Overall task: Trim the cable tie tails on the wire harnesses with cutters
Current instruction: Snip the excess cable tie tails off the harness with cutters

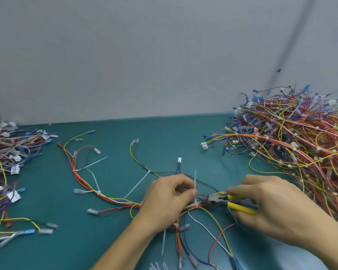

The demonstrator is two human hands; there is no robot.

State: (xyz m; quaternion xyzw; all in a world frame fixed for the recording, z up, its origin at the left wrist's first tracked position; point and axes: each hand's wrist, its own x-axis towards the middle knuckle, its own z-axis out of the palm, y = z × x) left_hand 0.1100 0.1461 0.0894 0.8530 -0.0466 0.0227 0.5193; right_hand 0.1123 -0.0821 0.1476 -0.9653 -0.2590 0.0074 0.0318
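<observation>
Off to my left sits a small heap [4, 151] of harnesses. Across the green table [115, 137] lies the harness [109, 197] I'm trimming, with several white tie tails [137, 184] sticking out uncut. My left hand [168, 199] pinches one tail [195, 180] upright so it stands clear of the wires. The cutters [213, 198] point at its base, nose just beside the bundle, and my right hand [267, 205] grips their yellow handles. Loose wires crowd the cut, so I reckon nicking one is the risk. A big heap [300, 145] fills the far right.
</observation>
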